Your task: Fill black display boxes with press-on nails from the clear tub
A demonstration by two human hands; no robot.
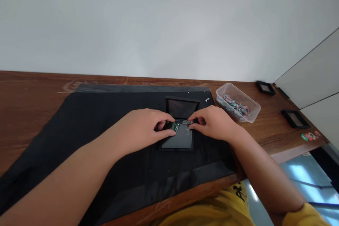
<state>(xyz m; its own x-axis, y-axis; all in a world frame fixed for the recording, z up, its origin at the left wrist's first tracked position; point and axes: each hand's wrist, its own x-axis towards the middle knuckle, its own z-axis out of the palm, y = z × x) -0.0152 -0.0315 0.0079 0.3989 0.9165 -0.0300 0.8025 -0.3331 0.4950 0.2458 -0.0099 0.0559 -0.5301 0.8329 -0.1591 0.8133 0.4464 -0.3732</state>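
Note:
An open black hinged case (178,140) lies on a black mat (79,127), its lid (182,108) raised at the far side. My left hand (143,129) rests on the case's left edge, thumb and finger pinching a small green piece (175,126). My right hand (214,122) is at the case's top right, fingertips pinching a small clear-grey piece (187,122) next to the green one. Both pieces sit over the case's far inner edge.
A clear plastic tub (237,102) of several small coloured pieces stands right of the mat. Two black framed cases (265,87) (295,118) lie at the table's far right, beside round stickers (309,136). The brown wooden table (29,102) meets a white wall.

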